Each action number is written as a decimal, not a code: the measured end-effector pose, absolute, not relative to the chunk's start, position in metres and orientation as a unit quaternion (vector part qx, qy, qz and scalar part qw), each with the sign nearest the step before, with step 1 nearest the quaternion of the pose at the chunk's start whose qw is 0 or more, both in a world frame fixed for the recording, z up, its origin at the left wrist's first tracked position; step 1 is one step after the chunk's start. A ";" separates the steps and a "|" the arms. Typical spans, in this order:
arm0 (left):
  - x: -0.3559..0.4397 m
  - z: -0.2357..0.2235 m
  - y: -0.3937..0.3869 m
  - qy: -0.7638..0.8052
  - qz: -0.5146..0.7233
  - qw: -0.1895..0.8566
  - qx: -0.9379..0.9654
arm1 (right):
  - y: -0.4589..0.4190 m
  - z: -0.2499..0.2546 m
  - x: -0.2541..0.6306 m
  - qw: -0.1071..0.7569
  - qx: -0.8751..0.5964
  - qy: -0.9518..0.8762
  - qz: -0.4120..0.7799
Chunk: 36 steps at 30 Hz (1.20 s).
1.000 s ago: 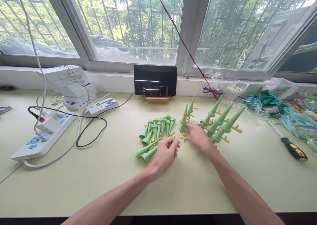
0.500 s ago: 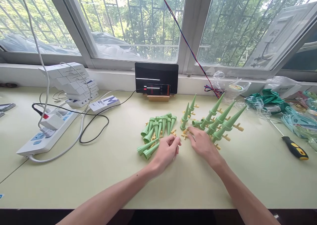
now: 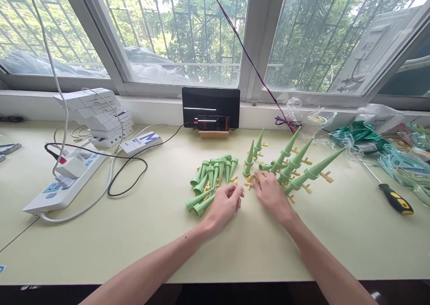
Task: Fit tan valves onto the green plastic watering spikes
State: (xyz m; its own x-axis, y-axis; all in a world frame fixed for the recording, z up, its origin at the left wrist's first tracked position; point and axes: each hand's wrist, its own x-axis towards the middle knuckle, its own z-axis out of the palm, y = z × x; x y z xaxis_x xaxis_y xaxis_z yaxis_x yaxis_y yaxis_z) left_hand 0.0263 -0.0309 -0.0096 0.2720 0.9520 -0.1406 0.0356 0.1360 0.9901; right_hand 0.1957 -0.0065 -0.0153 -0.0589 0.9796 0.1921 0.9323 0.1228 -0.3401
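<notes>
From the head view I have the right hand (image 3: 270, 193) low over the table (image 3: 255, 255), palm down, fingertips bent and at or just beside some small yellow fittings (image 3: 248, 185); the hand hides its own contact, so I cannot tell whether it pinches one. Left hand (image 3: 225, 203) opposite, on its side near the table, thumb and index drawn together, other fingers curled under; whether anything small sits between the tips I cannot tell either. The two hands are apart, with yellow fittings in and just beyond the gap. Just beyond the left hand, a bunch of lying green spikes (image 3: 222, 167), wide ends mostly away from me, more yellow bits among them; two more spikes lie close beside its knuckles. Beyond the right hand I note two upright green spikes (image 3: 248, 157), and to their right three leaning green spikes (image 3: 300, 155), tilted rightward, yellow fittings jutting from their sides. Farther out, midway along the sill, a dark tablet (image 3: 211, 100) stands behind a phone (image 3: 220, 123) on a brown stand (image 3: 213, 135). Far left: power strip (image 3: 36, 203) and stacked white boxes (image 3: 101, 110). Far right: a screwdriver (image 3: 396, 199), black and yellow handle toward me, near crumpled green plastic (image 3: 363, 137).
</notes>
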 end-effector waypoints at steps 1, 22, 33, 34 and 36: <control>0.026 -0.010 -0.031 0.463 0.386 0.593 0.533 | -0.006 -0.017 0.195 0.191 -0.657 -0.727 0.061; 0.030 -0.010 -0.029 0.477 0.365 0.518 0.609 | -0.048 -0.039 0.403 0.258 -0.863 -0.420 -0.114; 0.031 -0.013 -0.027 0.468 0.357 0.458 0.667 | -0.032 -0.051 0.436 0.173 -0.857 -0.485 -0.038; 0.031 -0.013 -0.027 0.466 0.356 0.455 0.670 | -0.034 -0.053 0.428 0.177 -0.851 -0.492 -0.043; 0.032 -0.012 -0.028 0.464 0.354 0.446 0.678 | -0.038 -0.056 0.410 0.180 -0.835 -0.518 -0.050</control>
